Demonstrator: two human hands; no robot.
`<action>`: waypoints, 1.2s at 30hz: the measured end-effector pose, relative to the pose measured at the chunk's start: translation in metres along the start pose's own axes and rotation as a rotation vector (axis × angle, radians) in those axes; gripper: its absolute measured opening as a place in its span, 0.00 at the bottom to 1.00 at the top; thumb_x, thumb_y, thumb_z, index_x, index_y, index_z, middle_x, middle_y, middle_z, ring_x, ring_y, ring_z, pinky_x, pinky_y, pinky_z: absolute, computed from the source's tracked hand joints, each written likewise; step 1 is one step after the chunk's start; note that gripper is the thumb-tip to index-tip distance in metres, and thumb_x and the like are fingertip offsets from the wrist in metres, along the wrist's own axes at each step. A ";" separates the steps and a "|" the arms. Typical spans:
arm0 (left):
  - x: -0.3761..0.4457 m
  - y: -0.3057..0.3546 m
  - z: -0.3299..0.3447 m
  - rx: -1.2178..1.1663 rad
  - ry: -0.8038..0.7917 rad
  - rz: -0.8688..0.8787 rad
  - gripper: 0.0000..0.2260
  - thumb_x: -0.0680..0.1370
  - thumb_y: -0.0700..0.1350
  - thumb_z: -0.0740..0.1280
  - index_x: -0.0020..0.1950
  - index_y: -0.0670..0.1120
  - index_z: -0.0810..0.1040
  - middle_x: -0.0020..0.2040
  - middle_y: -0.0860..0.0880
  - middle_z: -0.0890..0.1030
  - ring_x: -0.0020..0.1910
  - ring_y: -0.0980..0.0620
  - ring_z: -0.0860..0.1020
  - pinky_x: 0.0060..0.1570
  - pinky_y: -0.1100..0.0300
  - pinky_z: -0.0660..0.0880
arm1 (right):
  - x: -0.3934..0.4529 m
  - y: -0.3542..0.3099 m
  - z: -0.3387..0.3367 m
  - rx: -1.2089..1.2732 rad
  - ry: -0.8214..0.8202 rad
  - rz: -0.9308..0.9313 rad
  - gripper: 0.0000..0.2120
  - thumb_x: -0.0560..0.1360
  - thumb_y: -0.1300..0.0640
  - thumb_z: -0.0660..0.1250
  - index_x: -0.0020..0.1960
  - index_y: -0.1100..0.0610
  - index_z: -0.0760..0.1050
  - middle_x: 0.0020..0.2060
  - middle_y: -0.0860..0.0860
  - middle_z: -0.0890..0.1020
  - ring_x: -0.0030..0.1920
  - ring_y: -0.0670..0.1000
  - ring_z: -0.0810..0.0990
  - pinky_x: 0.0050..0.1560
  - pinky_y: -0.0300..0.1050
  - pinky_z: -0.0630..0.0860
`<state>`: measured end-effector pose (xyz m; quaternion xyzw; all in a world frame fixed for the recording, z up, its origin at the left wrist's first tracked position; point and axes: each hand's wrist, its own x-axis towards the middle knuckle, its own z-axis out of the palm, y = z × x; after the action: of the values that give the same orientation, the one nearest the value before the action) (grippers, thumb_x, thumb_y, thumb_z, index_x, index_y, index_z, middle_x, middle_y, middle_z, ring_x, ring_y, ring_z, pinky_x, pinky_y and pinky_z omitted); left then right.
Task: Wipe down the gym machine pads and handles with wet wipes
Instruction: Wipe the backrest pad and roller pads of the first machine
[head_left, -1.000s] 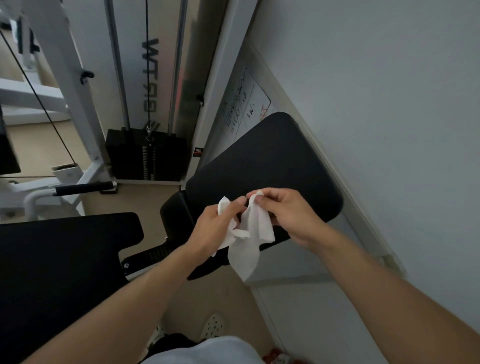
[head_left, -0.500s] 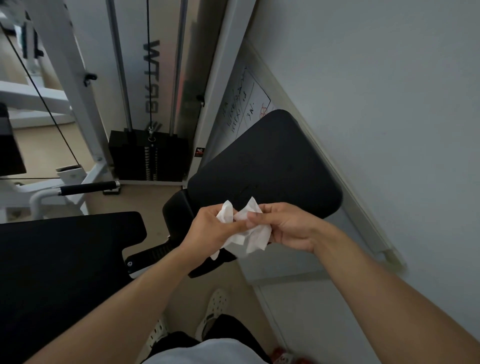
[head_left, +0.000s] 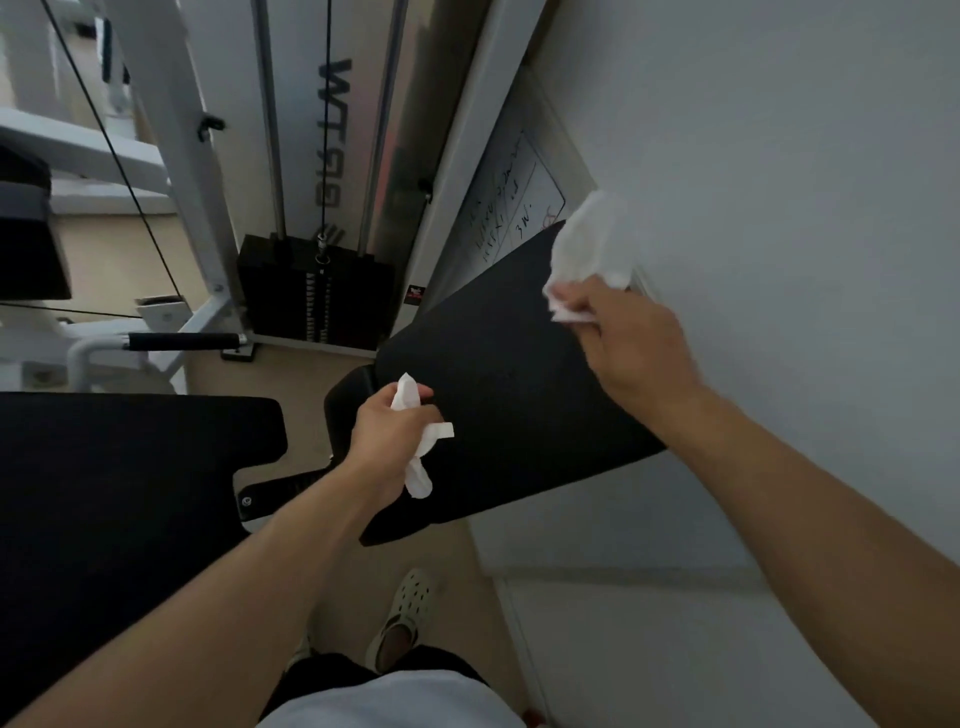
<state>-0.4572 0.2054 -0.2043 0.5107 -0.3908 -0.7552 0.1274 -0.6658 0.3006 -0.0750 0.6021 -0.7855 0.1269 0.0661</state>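
Two wipes, each bunched inside curled fingers.

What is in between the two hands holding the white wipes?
In the head view, only the bare black pad stretches between the left hand and the right hand. Nothing lies on that part.

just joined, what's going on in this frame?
A person is cleaning a gym machine with wet wipes, one in each hand. The right hand holds a wipe at the far top corner of the black pad next to the wall; whether it touches the pad is unclear. The left hand grips a crumpled second wipe over the pad's near left edge. The foam-covered handle and the other pad to the left are untouched right now.
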 end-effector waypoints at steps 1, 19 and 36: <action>0.001 -0.004 -0.001 -0.040 -0.004 -0.017 0.13 0.74 0.38 0.71 0.54 0.52 0.80 0.57 0.44 0.80 0.56 0.44 0.79 0.58 0.44 0.79 | -0.007 0.004 0.013 -0.081 -0.198 -0.029 0.08 0.82 0.54 0.64 0.59 0.56 0.76 0.52 0.56 0.84 0.48 0.58 0.82 0.46 0.57 0.80; 0.019 -0.045 -0.002 -0.322 0.120 0.045 0.12 0.78 0.30 0.66 0.54 0.44 0.81 0.53 0.44 0.84 0.54 0.47 0.84 0.61 0.49 0.79 | 0.006 0.010 0.101 -0.893 -0.715 -0.404 0.33 0.86 0.42 0.40 0.83 0.62 0.41 0.83 0.59 0.51 0.83 0.58 0.47 0.80 0.57 0.35; 0.038 -0.069 0.013 -0.424 0.212 0.085 0.14 0.76 0.29 0.69 0.56 0.45 0.82 0.53 0.49 0.86 0.54 0.52 0.85 0.63 0.49 0.78 | 0.074 0.015 0.114 -0.966 -0.657 -0.271 0.39 0.84 0.35 0.41 0.82 0.61 0.38 0.83 0.59 0.46 0.82 0.59 0.48 0.80 0.56 0.39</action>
<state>-0.4714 0.2349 -0.2775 0.5319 -0.2290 -0.7564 0.3040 -0.6940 0.2034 -0.1675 0.6064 -0.6497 -0.4470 0.1016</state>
